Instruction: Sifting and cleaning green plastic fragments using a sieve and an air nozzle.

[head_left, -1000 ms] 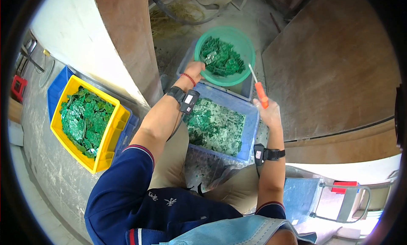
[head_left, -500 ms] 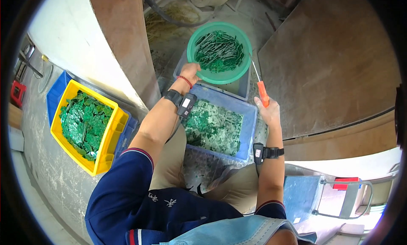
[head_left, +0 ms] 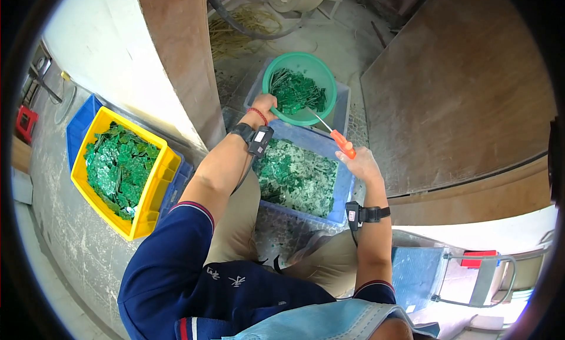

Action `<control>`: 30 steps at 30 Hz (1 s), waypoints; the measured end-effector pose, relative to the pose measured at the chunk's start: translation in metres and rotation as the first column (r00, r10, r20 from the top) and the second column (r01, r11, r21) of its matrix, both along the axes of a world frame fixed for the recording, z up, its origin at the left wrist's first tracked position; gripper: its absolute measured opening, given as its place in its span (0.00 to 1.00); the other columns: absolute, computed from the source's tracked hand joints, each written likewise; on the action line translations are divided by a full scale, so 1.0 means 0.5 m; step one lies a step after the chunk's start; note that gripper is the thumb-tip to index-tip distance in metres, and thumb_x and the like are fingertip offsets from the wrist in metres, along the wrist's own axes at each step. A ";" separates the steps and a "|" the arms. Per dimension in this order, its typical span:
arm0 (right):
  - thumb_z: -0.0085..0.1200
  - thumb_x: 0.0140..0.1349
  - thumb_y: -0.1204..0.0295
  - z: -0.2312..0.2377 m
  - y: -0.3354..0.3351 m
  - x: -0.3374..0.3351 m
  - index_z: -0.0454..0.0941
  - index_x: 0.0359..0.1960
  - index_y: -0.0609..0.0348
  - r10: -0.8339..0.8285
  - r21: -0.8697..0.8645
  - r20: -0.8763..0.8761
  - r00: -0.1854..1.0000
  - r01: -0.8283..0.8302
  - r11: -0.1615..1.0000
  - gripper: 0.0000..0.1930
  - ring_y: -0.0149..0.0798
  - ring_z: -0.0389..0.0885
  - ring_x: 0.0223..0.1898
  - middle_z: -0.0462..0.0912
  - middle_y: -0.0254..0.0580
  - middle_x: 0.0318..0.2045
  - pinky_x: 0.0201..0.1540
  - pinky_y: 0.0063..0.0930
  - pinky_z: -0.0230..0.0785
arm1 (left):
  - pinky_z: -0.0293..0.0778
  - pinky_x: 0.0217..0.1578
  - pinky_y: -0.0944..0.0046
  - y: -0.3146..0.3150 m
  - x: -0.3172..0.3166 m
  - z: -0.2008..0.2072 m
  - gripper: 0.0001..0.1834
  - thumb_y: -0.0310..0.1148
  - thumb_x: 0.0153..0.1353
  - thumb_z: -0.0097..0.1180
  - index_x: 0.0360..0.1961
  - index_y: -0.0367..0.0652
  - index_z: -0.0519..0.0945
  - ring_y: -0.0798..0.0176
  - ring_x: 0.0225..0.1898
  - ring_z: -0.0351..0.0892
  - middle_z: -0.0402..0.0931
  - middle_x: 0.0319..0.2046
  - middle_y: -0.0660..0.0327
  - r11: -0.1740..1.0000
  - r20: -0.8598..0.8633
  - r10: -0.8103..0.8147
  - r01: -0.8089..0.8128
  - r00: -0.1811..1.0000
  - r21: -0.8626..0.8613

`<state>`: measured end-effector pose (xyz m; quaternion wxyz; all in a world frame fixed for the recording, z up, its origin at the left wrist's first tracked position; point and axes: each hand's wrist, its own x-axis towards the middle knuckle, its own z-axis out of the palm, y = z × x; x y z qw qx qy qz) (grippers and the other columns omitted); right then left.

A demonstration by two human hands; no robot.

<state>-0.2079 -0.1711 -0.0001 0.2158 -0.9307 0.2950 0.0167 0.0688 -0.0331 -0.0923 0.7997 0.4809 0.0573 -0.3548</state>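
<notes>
My left hand [head_left: 265, 106] grips the near-left rim of a round green basin [head_left: 332, 88], its fingers closed on the edge. Thin, shiny green strips and flakes [head_left: 297, 93] lie inside the basin, which tilts toward me. My right hand [head_left: 365, 166] is wrapped around the orange handle of a screwdriver [head_left: 341, 143]. Its thin metal shaft points up and left over the basin's near rim, with the tip at the green pieces. Below the basin, between my knees, stands a blue plastic bin [head_left: 341, 187] holding green flakes [head_left: 300, 178] and pale powdery bits.
To the left, a yellow bin [head_left: 154, 190] full of green flakes sits on blue bins. Behind the basin is another pale blue bin [head_left: 341, 102]. A brown board [head_left: 453, 99] stands at right, a brown-edged panel [head_left: 179, 57] at left. A hose [head_left: 235, 25] lies at the far side.
The basin has tilted toward me and its pieces have slid to the near side. My right hand has moved left, bringing the screwdriver's tip from outside the rim into the basin.
</notes>
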 end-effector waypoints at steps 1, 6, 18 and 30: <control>0.54 0.48 0.49 0.000 0.001 0.000 0.77 0.32 0.66 -0.015 -0.013 0.002 1.000 0.015 1.000 0.26 0.61 0.75 0.35 0.76 0.65 0.26 0.38 0.44 0.67 | 0.72 0.27 0.45 0.001 -0.003 0.005 0.18 0.14 0.38 0.41 0.36 0.35 0.65 0.47 0.29 0.71 0.63 0.30 0.50 0.999 -0.072 -0.043 0.045 0.996 0.030; 0.53 0.48 0.49 -0.004 -0.006 0.004 0.76 0.27 0.72 -0.063 -0.069 0.001 0.998 0.063 0.996 0.29 0.60 0.75 0.36 0.76 0.66 0.28 0.40 0.44 0.67 | 0.72 0.23 0.47 0.006 -0.014 0.025 0.17 0.13 0.38 0.41 0.34 0.34 0.65 0.51 0.27 0.69 0.61 0.29 0.55 0.998 0.146 -0.066 0.064 0.987 0.013; 0.56 0.49 0.54 0.017 -0.023 -0.009 0.75 0.27 0.66 -0.154 -0.008 0.204 0.967 0.159 0.987 0.22 0.56 0.76 0.29 0.76 0.60 0.22 0.33 0.41 0.66 | 0.73 0.28 0.48 -0.019 0.000 0.000 0.21 0.15 0.39 0.40 0.40 0.32 0.66 0.49 0.28 0.71 0.65 0.32 0.53 0.984 0.210 0.020 0.018 0.977 -0.180; 0.56 0.50 0.58 0.025 -0.020 -0.008 0.74 0.28 0.64 -0.133 -0.026 0.300 0.945 0.148 0.989 0.18 0.55 0.74 0.26 0.75 0.55 0.21 0.31 0.38 0.66 | 0.69 0.36 0.39 -0.019 0.008 -0.005 0.18 0.13 0.42 0.38 0.39 0.33 0.63 0.44 0.36 0.71 0.64 0.33 0.51 0.990 -0.056 -0.108 0.103 0.992 -0.097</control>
